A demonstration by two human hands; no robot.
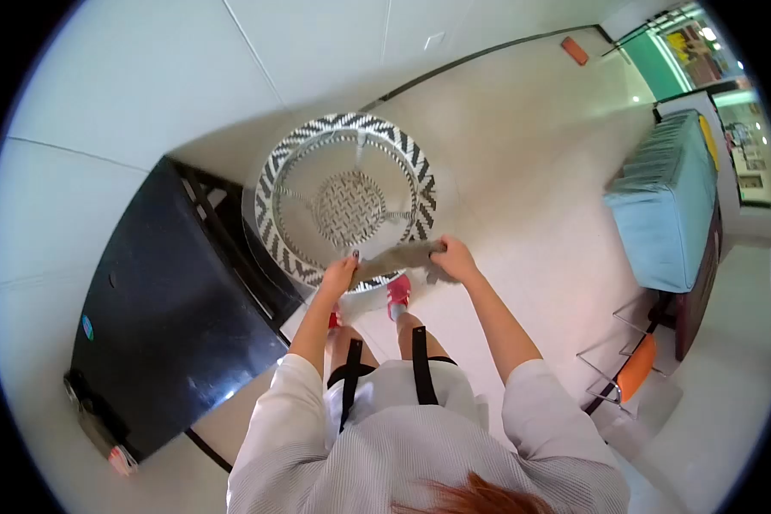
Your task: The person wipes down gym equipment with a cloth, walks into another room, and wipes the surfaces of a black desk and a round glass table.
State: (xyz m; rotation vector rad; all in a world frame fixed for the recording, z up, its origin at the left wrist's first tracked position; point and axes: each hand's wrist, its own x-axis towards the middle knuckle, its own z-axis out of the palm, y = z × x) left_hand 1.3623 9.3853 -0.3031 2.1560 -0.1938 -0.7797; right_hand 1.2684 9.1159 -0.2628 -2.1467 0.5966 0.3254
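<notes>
A grey-brown cloth (398, 258) is stretched between my two hands, over the near edge of a round glass-topped table (272, 231). My left hand (341, 272) grips the cloth's left end. At the other end, my right hand (456, 259) is closed on the bunched cloth, and a loose part hangs below it. The table has a black-and-white woven rim, and a woven lower shelf (349, 208) shows through the glass.
A black glossy table (171, 317) stands close on the left. To the right are a blue-covered box-like piece (660, 214) and an orange chair (636, 368). A red-orange object (575, 50) lies on the floor by the far wall.
</notes>
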